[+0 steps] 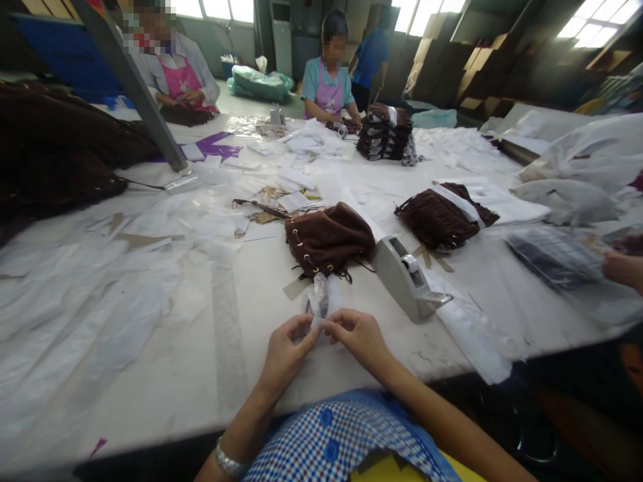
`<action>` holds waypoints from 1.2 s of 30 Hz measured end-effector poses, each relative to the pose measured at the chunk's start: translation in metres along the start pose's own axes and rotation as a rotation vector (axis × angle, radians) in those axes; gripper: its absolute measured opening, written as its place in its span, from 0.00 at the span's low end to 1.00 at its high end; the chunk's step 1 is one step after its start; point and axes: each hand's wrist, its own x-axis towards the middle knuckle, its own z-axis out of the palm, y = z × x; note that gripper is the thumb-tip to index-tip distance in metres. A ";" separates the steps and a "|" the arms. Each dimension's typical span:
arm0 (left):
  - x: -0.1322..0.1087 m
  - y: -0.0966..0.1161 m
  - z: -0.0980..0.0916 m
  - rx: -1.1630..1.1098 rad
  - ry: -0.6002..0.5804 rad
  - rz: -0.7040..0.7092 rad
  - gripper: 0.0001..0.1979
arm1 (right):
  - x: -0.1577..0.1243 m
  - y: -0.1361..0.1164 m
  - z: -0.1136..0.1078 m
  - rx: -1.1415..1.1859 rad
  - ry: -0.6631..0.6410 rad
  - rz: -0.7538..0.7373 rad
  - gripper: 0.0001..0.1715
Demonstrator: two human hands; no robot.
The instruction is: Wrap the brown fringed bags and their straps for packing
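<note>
A brown drawstring bag [331, 235] with metal eyelets lies on the white table, its gathered opening toward me. From it a strip of clear plastic wrapping [320, 294] runs down to my fingers. My left hand [290, 343] pinches the end of this wrapping between thumb and fingertips. Right beside it, my right hand [355, 335] pinches the same end, the fingertips of both hands nearly touching. A grey tape dispenser [408, 280] stands to the right of the bag.
Wrapped brown bags [439, 215] lie at the right, with a stack of more [386, 132] behind. Plastic sheets [120, 314] cover the table's left. A metal post [135, 87] rises at the left. Co-workers are across the table; another person's hand [623, 268] is at the right edge.
</note>
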 end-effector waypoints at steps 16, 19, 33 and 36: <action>0.002 0.000 -0.001 -0.001 0.012 -0.007 0.18 | -0.006 0.010 0.003 -0.105 -0.008 -0.209 0.08; 0.000 0.002 0.000 0.001 -0.017 -0.008 0.18 | -0.006 0.013 0.006 -0.095 0.020 -0.203 0.07; -0.003 0.009 0.004 -0.036 -0.054 -0.059 0.19 | 0.006 0.019 0.008 -0.221 0.051 -0.200 0.15; -0.003 0.015 0.002 -0.121 -0.048 -0.111 0.20 | 0.004 0.018 0.001 -0.223 0.074 -0.222 0.14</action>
